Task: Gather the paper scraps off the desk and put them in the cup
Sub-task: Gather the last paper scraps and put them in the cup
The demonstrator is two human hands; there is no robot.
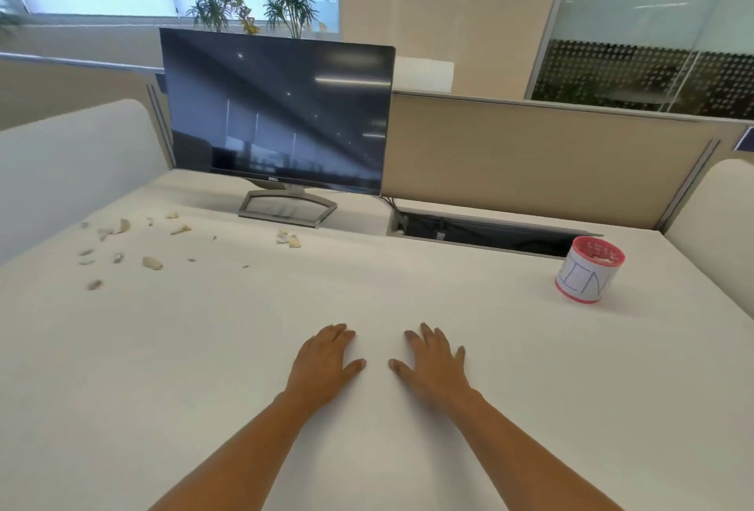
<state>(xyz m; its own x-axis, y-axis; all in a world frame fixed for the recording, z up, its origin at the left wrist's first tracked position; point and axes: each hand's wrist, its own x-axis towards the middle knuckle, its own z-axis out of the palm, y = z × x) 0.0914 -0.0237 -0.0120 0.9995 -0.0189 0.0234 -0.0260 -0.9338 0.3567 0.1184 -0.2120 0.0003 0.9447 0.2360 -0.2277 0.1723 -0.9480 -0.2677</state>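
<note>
Several small pale paper scraps [151, 263] lie scattered over the far left of the white desk [408, 286], with a small clump of scraps [289, 239] by the monitor's foot. A red cup [589, 269] wrapped in a white hand-lettered label stands at the right, something pale showing inside it. My left hand [326, 359] and my right hand [434, 363] rest flat on the desk side by side in the middle, fingers straight, holding nothing. Both hands are far from the scraps and from the cup.
A dark monitor [277, 115] on a metal stand [287, 208] sits at the back centre-left. Behind the cup an open cable slot [485, 231] runs along the beige partition [551, 155]. White side dividers [69, 168] flank the desk.
</note>
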